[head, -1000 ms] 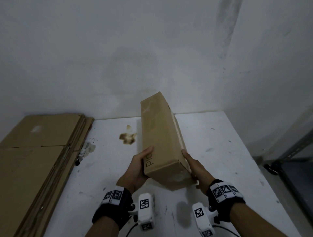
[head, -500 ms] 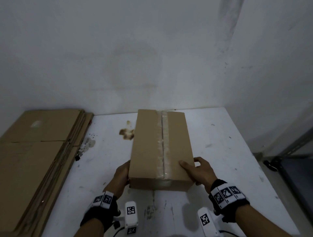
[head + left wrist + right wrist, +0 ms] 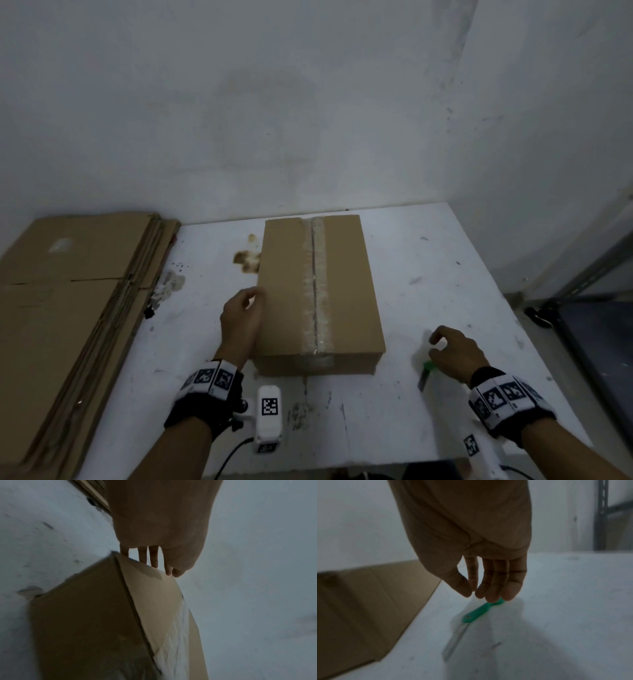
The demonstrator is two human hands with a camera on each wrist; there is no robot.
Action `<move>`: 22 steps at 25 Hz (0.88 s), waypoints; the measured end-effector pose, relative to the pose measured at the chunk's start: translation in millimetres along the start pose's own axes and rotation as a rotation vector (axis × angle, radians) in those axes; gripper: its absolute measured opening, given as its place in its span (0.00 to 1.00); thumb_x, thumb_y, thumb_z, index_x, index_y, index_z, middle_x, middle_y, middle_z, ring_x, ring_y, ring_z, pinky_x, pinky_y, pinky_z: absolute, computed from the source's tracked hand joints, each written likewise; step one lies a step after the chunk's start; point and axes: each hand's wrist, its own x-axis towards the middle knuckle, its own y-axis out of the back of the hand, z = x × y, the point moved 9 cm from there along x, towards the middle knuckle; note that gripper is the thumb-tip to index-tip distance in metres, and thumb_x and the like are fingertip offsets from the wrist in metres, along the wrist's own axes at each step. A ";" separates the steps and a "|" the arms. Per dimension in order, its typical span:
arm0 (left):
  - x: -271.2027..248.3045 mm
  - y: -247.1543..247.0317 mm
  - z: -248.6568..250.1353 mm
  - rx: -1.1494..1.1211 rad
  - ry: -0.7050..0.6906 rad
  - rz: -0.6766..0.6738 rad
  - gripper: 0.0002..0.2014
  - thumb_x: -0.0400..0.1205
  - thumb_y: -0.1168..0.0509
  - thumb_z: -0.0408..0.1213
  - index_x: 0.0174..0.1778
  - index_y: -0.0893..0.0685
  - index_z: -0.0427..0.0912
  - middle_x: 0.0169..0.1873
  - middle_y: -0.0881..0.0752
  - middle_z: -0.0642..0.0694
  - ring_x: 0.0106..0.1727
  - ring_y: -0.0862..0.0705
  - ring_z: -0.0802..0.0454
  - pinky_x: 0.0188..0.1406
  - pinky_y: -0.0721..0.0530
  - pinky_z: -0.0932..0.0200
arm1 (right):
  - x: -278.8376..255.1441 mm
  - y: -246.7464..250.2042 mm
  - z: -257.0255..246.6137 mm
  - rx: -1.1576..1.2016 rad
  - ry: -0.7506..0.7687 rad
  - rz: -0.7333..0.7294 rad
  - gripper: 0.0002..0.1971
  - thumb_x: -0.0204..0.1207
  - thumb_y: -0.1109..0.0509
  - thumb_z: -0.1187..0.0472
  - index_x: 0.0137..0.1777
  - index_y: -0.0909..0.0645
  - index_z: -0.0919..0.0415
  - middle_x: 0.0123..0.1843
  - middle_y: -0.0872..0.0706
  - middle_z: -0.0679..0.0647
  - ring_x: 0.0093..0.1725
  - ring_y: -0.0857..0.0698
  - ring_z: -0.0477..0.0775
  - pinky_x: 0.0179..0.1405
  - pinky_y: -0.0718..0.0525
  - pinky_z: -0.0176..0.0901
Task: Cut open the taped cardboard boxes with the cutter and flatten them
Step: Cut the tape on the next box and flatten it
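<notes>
A brown cardboard box (image 3: 287, 291) lies flat on the white table (image 3: 445, 274), its clear-taped seam facing up and running away from me. My left hand (image 3: 250, 301) is at the box's left top edge; in the left wrist view its straight fingers (image 3: 154, 561) touch that edge of the box (image 3: 154, 601). A green-handled cutter (image 3: 428, 368) lies on the table to the right of the box, blade out and pointing towards me. My right hand (image 3: 436, 342) hovers over its handle. In the right wrist view the loosely bent fingers (image 3: 494, 588) hang just above the cutter (image 3: 477, 612), gripping nothing.
A stack of flattened cardboard (image 3: 68, 308) covers the table's left side. A brown stain (image 3: 246, 260) marks the table beside the box. A dark metal shelf frame (image 3: 582, 284) stands past the right edge. The wall closes off the back.
The box has been laid flat on the table with the seam up and pushed back. Both hands let go; the right hand moved right, over the cutter, and the left slid along the box's side.
</notes>
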 end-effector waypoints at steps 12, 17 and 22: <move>-5.0 -54.3 21.5 0.576 -0.325 -0.194 0.17 0.81 0.36 0.64 0.62 0.22 0.64 0.80 0.31 0.50 0.85 0.45 0.47 0.81 0.38 0.43 | 12.4 -18.5 -4.1 -0.471 0.318 -0.055 0.04 0.81 0.30 0.54 0.52 0.19 0.43 0.54 0.26 0.49 0.62 0.19 0.54 0.52 0.22 0.41; -11.3 -51.0 21.4 0.584 -0.218 -0.202 0.18 0.76 0.31 0.65 0.58 0.20 0.65 0.70 0.33 0.52 0.74 0.37 0.43 0.69 0.30 0.48 | 18.6 -4.4 -20.0 -0.298 0.275 -0.050 0.06 0.81 0.32 0.59 0.44 0.27 0.54 0.49 0.23 0.52 0.52 0.20 0.56 0.44 0.23 0.43; -11.7 -45.3 29.6 0.606 -0.271 -0.113 0.11 0.80 0.32 0.60 0.51 0.15 0.60 0.56 0.27 0.52 0.61 0.29 0.43 0.59 0.22 0.48 | 20.3 40.0 -74.9 0.196 0.235 0.218 0.07 0.78 0.30 0.64 0.41 0.25 0.61 0.37 0.17 0.55 0.34 0.20 0.51 0.27 0.29 0.38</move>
